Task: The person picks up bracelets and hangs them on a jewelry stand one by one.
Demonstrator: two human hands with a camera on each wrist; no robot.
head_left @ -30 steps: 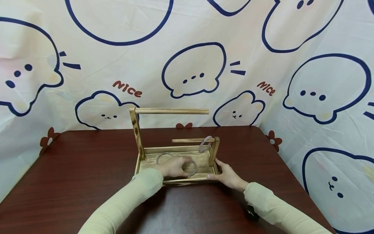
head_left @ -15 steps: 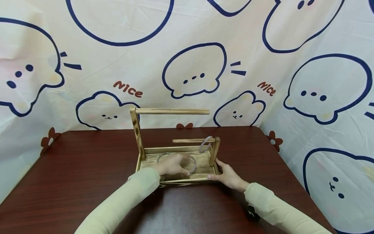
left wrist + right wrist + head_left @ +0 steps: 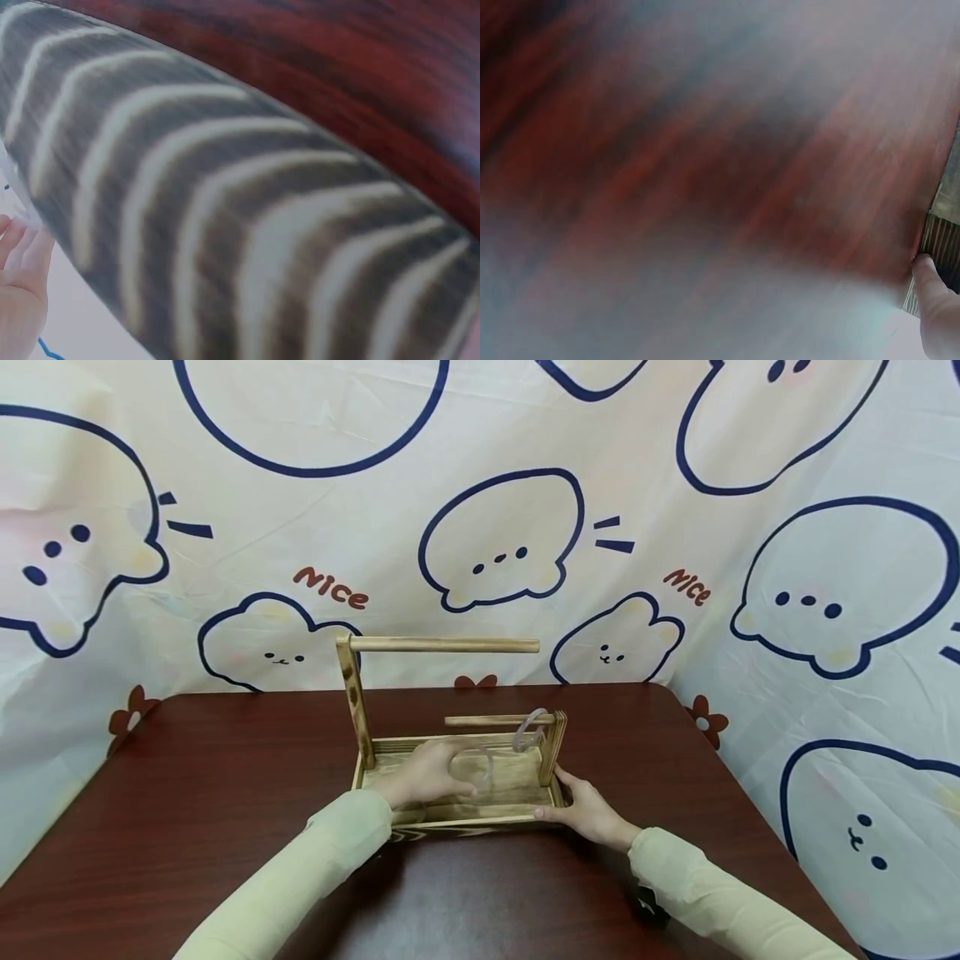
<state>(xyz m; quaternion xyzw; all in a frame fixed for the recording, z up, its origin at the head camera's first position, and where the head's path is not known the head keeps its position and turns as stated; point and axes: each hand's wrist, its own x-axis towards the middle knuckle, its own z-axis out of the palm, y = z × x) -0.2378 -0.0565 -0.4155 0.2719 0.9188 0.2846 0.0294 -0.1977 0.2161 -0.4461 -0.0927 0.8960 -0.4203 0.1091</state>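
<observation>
**Left hand lifts a clear ring inside the wooden tray while the right steadies its corner**

In the head view a wooden tray [image 3: 517, 810] sits near the middle of a dark red table [image 3: 187, 827]. A tall post [image 3: 354, 702] rises from the tray's left end and carries a long upper dowel [image 3: 444, 645] that runs to the right. A short post [image 3: 553, 747] at the right end carries a lower dowel [image 3: 487, 721] that points left.

The left hand [image 3: 420, 772] is over the tray's floor, fingers curled round the near edge of a clear ring [image 3: 471, 766], which stands tilted above the tray floor, below the lower dowel and to the left of the short post. The grip looks like a pinch between thumb and fingers, though the ring is faint and the exact contact is hard to make out.

A second clear ring [image 3: 527, 730] hangs on the lower dowel, close to the short post.

The right hand [image 3: 588, 810] rests at the tray's near right corner, thumb along the front rim and fingers lying fairly straight against the right end wall; it holds nothing else. The right wrist view, very blurred, shows a fingertip [image 3: 928, 271] against the tray's edge.

Both forearms wear pale green sleeves [image 3: 300, 893]. A cartoon-printed cloth [image 3: 487, 485] hangs behind the table
</observation>
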